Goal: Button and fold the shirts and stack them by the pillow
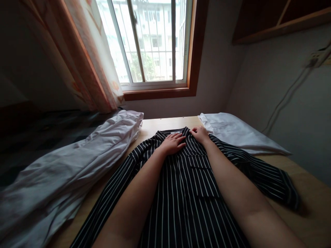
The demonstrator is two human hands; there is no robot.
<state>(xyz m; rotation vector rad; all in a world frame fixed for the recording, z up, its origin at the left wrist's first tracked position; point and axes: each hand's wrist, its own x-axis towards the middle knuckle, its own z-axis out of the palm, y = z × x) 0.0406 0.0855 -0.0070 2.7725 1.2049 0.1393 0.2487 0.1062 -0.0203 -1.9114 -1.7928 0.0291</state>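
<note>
wooden tabletop (307, 179): one striped shirt (178, 193), likely light, limp; best lifted by shoulders (141, 148). left hand (173, 143) flat upon it, fingers extended; right hand (199, 133) curled beside collar (160, 135), grip unclear.

Readable text: none | shirt collar label (176, 132): too small to read

The striped shirt (181, 206) runs off the bottom edge, its far-right sleeve end (291, 197) is blurred, its collar label (176, 132) unreadably small, and a white garment (69, 168) is cropped at left.
</note>
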